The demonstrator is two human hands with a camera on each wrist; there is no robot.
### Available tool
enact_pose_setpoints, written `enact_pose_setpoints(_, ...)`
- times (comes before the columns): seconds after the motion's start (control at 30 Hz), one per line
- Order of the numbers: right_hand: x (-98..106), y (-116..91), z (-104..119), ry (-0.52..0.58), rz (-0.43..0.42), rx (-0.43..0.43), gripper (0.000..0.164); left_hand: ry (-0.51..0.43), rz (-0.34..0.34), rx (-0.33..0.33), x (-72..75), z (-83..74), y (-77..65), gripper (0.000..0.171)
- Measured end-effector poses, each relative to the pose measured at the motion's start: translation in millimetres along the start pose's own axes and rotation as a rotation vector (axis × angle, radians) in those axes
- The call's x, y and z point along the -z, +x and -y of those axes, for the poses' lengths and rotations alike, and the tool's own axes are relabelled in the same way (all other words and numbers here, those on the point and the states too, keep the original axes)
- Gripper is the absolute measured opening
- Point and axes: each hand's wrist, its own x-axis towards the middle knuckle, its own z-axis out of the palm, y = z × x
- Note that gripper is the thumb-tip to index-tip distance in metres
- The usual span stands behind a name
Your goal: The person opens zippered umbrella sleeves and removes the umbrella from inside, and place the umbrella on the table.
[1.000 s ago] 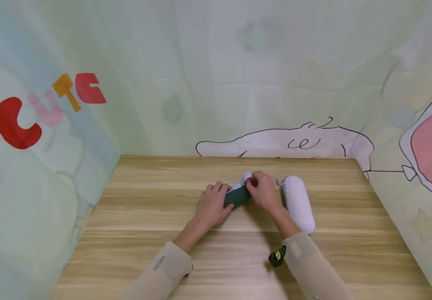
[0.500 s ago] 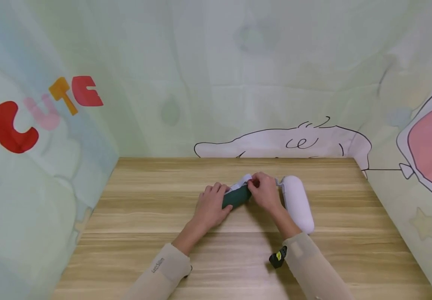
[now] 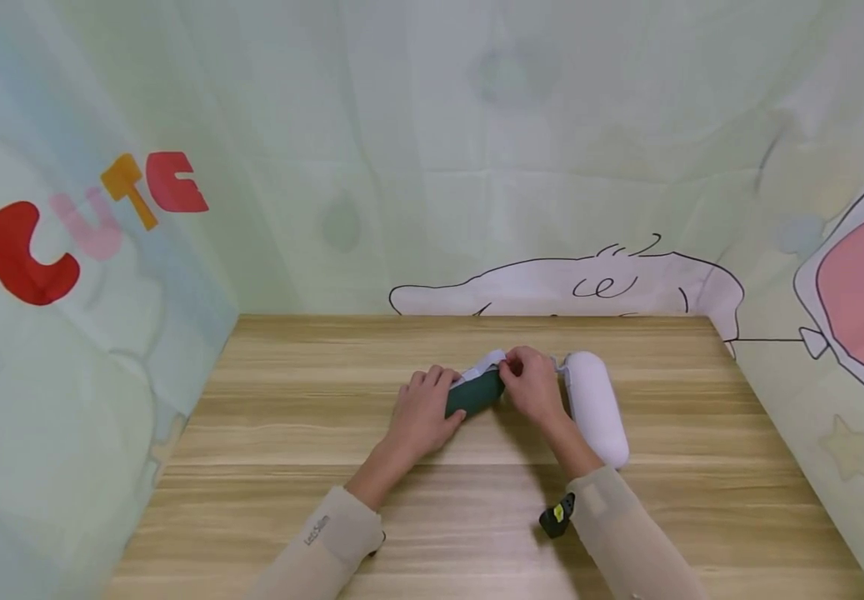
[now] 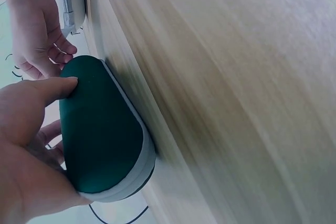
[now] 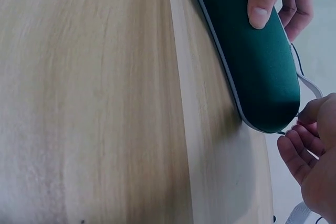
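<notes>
A dark green glasses case (image 3: 474,394) with a pale edge band stands on its side on the wood-patterned table. My left hand (image 3: 422,410) grips its left part, the thumb (image 4: 58,88) on the green face and the fingers behind. At the other end, my right hand (image 3: 531,385) pinches something small at the case's edge. That piece is hidden by the fingertips; I cannot tell whether it is a zipper pull. A white strap (image 5: 311,84) loops off the far side of the case, close to the right fingers.
To the right of my right hand lies a white case (image 3: 598,408) of similar long shape, with a small grey loop at its far end. Printed cloth walls (image 3: 432,167) rise at the table's back and both sides.
Both hands keep their hold on the green glasses case. The white strap at its top has sunk slightly and flattened. The head view has shifted a little.
</notes>
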Motion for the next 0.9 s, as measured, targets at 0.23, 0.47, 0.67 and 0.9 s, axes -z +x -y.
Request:
enact_pose_setpoints(0.23, 0.9, 0.3, -2.5, -0.012, 0.01, 0.003, 0.007, -0.003, 0.002, 0.005, -1.4, 0.5, 1.4, 0.054)
enact_pose_setpoints(0.47, 0.6, 0.3, -5.4, -0.026, -0.003, 0.009, 0.007, -0.001, 0.0, 0.002, -0.5, 0.7, 0.7, 0.054)
enact_pose_setpoints(0.67, 1.5, -0.4, -5.6, -0.031, 0.013, -0.008, 0.008, 0.01, -0.01, -0.006, -0.3, 1.2, -0.5, 0.053)
enact_pose_setpoints(0.9, 2.5, -2.2, -6.8, -0.042, -0.005, 0.006, 0.008, 0.012, -0.013, -0.009, 0.0, 0.5, -1.3, 0.053)
